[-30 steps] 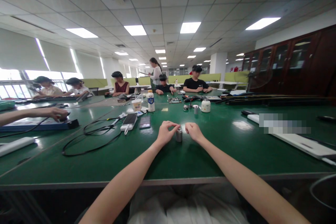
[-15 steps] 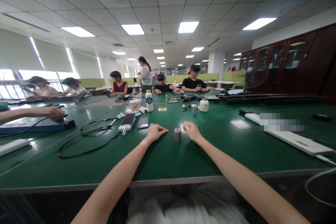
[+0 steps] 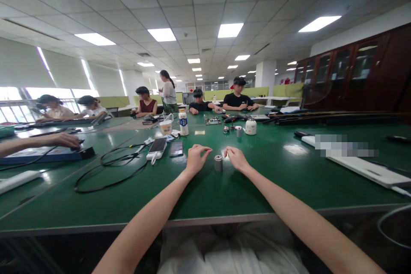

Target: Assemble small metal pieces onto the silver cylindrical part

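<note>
A small grey metal cylinder (image 3: 218, 162) stands upright on the green table (image 3: 224, 192) between my two hands. My left hand (image 3: 196, 158) is just left of it, lifted a little, with fingers curled and tips drawn together in a pinch; what it pinches, if anything, is too small to see. My right hand (image 3: 236, 158) rests just right of the cylinder, fingers bent and held together, fingertips down near the cylinder's top. Neither hand clearly touches the cylinder.
Two phones (image 3: 158, 146) and a looped black cable (image 3: 109, 167) lie to the left. A bottle (image 3: 183, 122), a paper cup (image 3: 166, 127) and a white jar (image 3: 251, 126) stand further back. A long white device (image 3: 362, 167) lies right. Another person's hand (image 3: 66, 140) rests far left; several people sit beyond.
My left hand lay flat on the table half a second ago; now it is raised with its fingertips pinched, nearer the cylinder. My right hand and the cylinder have stayed put.
</note>
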The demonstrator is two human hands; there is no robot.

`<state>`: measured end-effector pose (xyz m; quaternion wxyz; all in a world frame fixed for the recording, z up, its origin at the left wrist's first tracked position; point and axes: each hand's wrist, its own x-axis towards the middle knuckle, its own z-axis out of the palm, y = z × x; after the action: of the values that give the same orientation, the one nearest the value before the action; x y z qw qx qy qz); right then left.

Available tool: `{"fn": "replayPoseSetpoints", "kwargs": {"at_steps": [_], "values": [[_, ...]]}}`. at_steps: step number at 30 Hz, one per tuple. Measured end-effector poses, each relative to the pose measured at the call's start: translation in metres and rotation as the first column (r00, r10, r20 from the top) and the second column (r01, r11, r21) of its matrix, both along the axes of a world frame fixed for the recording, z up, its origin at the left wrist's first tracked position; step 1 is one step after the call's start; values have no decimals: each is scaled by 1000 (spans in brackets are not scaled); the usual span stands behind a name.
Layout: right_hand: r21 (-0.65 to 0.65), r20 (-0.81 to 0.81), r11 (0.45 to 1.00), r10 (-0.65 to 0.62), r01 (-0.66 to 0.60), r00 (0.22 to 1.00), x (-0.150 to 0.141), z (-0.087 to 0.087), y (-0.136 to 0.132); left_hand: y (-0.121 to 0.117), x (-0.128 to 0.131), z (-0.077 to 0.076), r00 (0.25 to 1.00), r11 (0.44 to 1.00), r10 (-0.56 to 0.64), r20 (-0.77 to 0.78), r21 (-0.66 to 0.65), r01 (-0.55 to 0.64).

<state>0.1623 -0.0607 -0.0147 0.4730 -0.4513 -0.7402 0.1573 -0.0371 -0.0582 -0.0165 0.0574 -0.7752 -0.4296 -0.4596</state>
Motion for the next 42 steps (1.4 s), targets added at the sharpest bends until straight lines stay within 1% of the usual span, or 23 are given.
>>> {"fn": "replayPoseSetpoints", "kwargs": {"at_steps": [2, 4, 6, 11, 15, 18, 29, 37, 42], "values": [[-1, 3, 1000, 5, -5, 1000, 0, 0, 0, -7, 12, 3, 997, 998, -59, 43, 25, 58], [-1, 9, 1000, 14, -14, 1000, 0, 1, -1, -13, 21, 4, 994, 994, -109, 34, 16, 108], [-2, 13, 1000, 15, -15, 1000, 0, 1, -1, -16, 25, 4, 991, 991, -130, 19, -11, 130], [-7, 38, 1000, 20, -20, 999, 0, -1, 1, -21, 25, 4, 990, 989, -139, 25, -39, 140], [-82, 108, 994, 84, -75, 991, -2, -5, 3, -25, 26, 5, 987, 987, -156, 25, -27, 156], [-116, 130, 987, 122, -107, 984, -4, -8, 5, -26, 26, 5, 986, 986, -164, 36, -32, 165], [-163, 141, 971, 199, -176, 970, -6, -9, 1, -26, 20, 8, 991, 989, -132, 8, -60, 132], [-166, 192, 962, 249, -219, 949, -5, -8, -3, -31, 14, 12, 990, 986, -139, 33, -91, 142], [-173, 206, 957, 265, -232, 942, -4, -7, -4, -29, 12, 11, 989, 982, -141, 43, -123, 145]]}}
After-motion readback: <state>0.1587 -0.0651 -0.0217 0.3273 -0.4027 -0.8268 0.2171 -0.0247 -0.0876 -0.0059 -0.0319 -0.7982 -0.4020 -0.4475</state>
